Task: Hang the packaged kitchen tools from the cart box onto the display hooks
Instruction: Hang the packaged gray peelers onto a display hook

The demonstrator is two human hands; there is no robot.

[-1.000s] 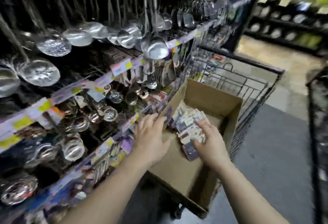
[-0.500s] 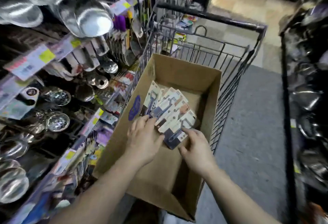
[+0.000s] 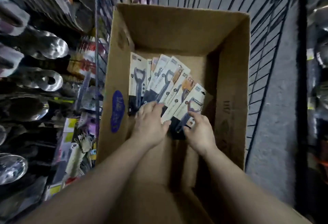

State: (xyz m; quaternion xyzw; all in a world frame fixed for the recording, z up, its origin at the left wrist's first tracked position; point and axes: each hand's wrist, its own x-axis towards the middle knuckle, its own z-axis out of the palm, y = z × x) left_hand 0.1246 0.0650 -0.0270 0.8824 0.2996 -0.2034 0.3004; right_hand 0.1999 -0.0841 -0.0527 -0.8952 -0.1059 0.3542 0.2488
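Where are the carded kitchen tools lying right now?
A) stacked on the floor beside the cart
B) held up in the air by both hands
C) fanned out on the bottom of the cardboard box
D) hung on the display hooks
C: the packaged tools lie spread like a fan on the floor of the cardboard box, with the left hand and right hand reaching down onto their near ends.

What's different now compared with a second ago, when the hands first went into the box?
The head camera tipped down over the cardboard box. The packaged peelers were spread from a tight stack into a fan. The left hand rests on them; the right hand holds the nearest pack's end. Both hands stayed in the box.
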